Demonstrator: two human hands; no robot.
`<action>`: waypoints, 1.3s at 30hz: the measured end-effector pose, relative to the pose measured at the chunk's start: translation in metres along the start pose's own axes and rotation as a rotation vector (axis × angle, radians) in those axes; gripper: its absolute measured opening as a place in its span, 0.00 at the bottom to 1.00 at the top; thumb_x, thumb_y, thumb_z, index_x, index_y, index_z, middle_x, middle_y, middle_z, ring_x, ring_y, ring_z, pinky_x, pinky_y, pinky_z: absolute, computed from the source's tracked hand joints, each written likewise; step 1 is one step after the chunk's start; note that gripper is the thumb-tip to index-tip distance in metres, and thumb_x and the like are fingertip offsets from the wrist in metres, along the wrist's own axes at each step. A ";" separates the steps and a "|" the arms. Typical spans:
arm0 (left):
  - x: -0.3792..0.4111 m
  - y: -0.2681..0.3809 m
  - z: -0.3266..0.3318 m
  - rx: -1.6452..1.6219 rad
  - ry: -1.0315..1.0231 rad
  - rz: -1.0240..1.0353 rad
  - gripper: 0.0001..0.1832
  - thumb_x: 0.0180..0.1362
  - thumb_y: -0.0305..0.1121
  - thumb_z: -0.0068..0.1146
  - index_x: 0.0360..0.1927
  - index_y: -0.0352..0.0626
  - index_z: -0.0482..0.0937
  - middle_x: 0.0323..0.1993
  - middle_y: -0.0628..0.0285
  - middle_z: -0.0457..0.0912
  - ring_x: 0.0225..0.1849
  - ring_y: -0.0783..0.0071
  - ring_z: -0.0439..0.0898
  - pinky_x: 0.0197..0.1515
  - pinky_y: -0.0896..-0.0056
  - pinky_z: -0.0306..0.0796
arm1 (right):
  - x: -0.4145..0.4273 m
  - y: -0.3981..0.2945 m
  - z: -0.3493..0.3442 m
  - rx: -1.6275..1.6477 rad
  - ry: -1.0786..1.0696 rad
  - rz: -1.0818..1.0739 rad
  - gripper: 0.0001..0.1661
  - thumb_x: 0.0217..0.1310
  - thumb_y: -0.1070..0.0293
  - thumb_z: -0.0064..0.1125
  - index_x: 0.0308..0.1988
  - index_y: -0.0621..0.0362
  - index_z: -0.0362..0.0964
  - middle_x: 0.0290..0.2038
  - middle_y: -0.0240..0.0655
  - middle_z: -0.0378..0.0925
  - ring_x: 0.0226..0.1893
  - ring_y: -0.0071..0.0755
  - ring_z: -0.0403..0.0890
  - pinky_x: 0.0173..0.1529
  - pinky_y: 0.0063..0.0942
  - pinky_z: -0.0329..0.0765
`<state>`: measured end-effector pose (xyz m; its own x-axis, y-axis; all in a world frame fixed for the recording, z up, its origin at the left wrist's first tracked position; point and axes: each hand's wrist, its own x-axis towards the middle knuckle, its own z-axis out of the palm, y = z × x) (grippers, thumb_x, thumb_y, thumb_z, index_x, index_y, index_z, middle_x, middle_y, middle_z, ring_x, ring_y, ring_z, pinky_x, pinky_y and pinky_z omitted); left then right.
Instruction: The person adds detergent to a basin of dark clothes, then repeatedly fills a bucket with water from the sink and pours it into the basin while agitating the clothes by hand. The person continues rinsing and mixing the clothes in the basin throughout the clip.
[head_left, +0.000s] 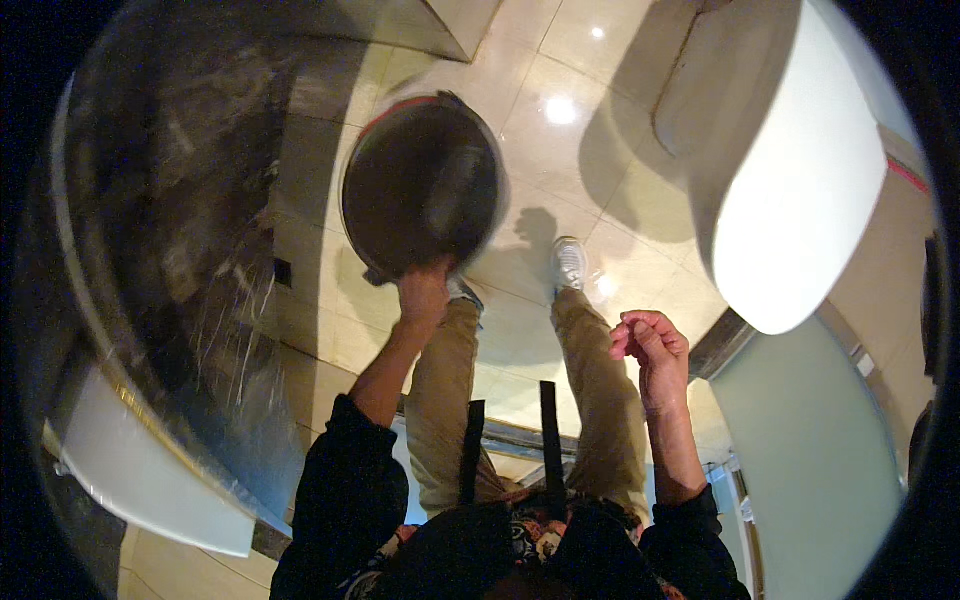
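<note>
My left hand (424, 296) grips the near rim of a round, dark bin (420, 187), whose wide mouth faces up toward me. The bin is slightly blurred, and its dark inside shows no clear contents. A bit of red shows along its far rim. The bin hangs over the tiled floor, in front of my left shoe, and hides part of that shoe. To the right, my right hand (652, 349) is raised above my right leg with half-curled fingers. Nothing shows between those fingers.
On the left runs a dark, marbled counter (172, 187) with a curved edge. A bright white basin-like fixture (795, 187) projects from the right. Below it stands a pale green panel (810, 420). Glossy beige tiles (525, 315) lie under my feet, reflecting lights.
</note>
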<state>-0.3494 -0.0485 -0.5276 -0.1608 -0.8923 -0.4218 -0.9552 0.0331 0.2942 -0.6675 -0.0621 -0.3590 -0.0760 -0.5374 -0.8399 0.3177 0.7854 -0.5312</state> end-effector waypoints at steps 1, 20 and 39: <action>-0.018 0.024 -0.018 -0.085 0.067 0.070 0.15 0.48 0.27 0.51 0.42 0.47 0.77 0.34 0.55 0.79 0.35 0.54 0.78 0.38 0.56 0.72 | -0.013 -0.009 -0.006 -0.040 0.008 0.001 0.10 0.62 0.72 0.45 0.39 0.64 0.72 0.28 0.38 0.77 0.24 0.26 0.76 0.32 0.23 0.74; -0.199 0.124 -0.370 -0.111 -0.109 0.281 0.18 0.43 0.24 0.51 0.41 0.44 0.77 0.36 0.58 0.80 0.39 0.59 0.78 0.43 0.61 0.71 | -0.123 -0.121 0.008 -0.431 -0.153 -0.170 0.12 0.61 0.67 0.49 0.38 0.64 0.72 0.26 0.37 0.76 0.21 0.27 0.75 0.28 0.23 0.74; -0.451 -0.058 -0.598 -0.629 0.097 -0.200 0.15 0.44 0.32 0.65 0.32 0.32 0.78 0.22 0.57 0.80 0.24 0.76 0.74 0.30 0.71 0.69 | -0.171 -0.099 0.105 -0.609 -0.370 -0.267 0.11 0.60 0.64 0.49 0.36 0.59 0.71 0.25 0.37 0.77 0.19 0.28 0.77 0.23 0.22 0.74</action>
<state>-0.0731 0.0828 0.1590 0.0559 -0.8914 -0.4498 -0.6321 -0.3803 0.6751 -0.5866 -0.0802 -0.1511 0.2784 -0.7169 -0.6392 -0.2526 0.5875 -0.7688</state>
